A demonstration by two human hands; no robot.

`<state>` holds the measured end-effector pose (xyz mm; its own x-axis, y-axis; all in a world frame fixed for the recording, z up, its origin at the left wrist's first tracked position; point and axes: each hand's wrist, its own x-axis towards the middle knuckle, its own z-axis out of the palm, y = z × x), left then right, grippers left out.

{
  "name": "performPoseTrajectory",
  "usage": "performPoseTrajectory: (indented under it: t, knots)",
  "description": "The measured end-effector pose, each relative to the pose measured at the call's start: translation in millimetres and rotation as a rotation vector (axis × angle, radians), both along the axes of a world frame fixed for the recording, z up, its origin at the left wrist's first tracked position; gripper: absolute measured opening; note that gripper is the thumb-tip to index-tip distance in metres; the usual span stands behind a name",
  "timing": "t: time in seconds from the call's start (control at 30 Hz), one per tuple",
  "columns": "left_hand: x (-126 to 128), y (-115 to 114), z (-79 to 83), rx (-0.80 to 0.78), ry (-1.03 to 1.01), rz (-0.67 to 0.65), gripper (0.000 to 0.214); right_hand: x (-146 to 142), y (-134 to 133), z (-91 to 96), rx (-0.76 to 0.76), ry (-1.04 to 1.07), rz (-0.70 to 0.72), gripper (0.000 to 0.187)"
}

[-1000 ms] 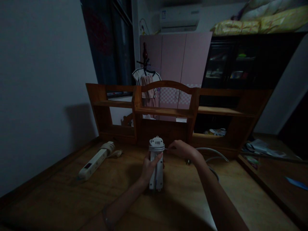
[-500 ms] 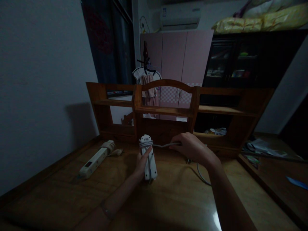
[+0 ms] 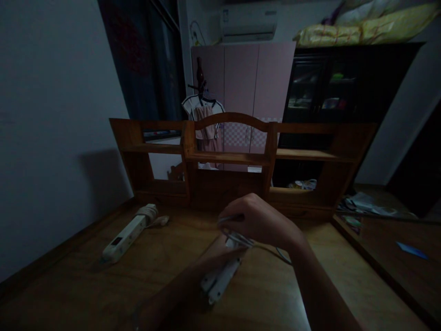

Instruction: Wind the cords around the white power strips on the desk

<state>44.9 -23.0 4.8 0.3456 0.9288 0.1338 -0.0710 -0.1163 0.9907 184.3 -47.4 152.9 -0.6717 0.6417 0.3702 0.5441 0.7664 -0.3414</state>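
Note:
A white power strip (image 3: 222,278) is tilted over the desk, with my left hand (image 3: 225,252) closed around its upper part. Grey cord (image 3: 237,237) is looped around the strip's far end. Just above that end, my right hand (image 3: 257,220) pinches a length of the cord, partly covering the strip. More cord trails off to the right behind my right wrist. Blur smears the left fingers. To the left, a second power strip (image 3: 126,238) lies on the desk, its own cord wound around its far end and its plug beside it.
A wooden shelf unit (image 3: 227,158) stands along the back of the desk (image 3: 165,276). A wall (image 3: 58,138) borders the left side. On a lower surface at the right lie a blue flat item (image 3: 411,250) and several papers or bags (image 3: 368,204).
My right hand has swung left and over the strip with the cord. The strip has turned and tilted in my left hand, its far end now toward the right. The view has shifted slightly.

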Motion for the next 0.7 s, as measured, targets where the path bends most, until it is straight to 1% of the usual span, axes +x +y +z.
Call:
performPoseTrajectory:
  t: [0.1, 0.17, 0.23, 0.27, 0.33, 0.37, 0.43, 0.53, 0.6, 0.7]
  knots:
    - [5, -14, 10.2, 0.113, 0.172, -0.213, 0.039, 0, 6, -3.0, -0.017, 0.022, -0.019, 0.014]
    - [5, -23, 14.6, 0.155, 0.212, -0.322, 0.045, 3, 15, -6.4, -0.044, 0.044, -0.057, 0.013]
    - [5, -28, 15.0, 0.176, 0.22, -0.372, 0.05, 6, 27, -11.1, -0.098, 0.058, -0.085, 0.014]
    - [4, -29, 13.3, 0.194, 0.22, -0.365, 0.051, 9, 34, -14.0, -0.133, 0.062, -0.087, 0.015]
    - [3, -28, 6.2, 0.245, 0.226, -0.288, 0.048, 16, 48, -21.1, -0.206, 0.078, -0.063, 0.018]
    - [2, -26, 1.2, 0.269, 0.235, -0.218, 0.042, 20, 56, -25.2, -0.237, 0.092, -0.049, 0.02]
    - [0, -19, -9.8, 0.287, 0.235, -0.046, 0.035, 29, 71, -34.8, -0.288, 0.115, -0.037, 0.025]
    - [-2, -5, -22.9, 0.246, 0.152, 0.198, 0.037, 41, 91, -50.7, -0.32, 0.09, -0.07, 0.032]
    - [-1, 4, -26.3, 0.202, 0.067, 0.282, 0.035, 45, 100, -60.3, -0.299, 0.042, -0.102, 0.031]
    - [1, 15, -24.9, 0.101, -0.064, 0.342, 0.029, 45, 108, -69.2, -0.246, -0.036, -0.165, 0.029]
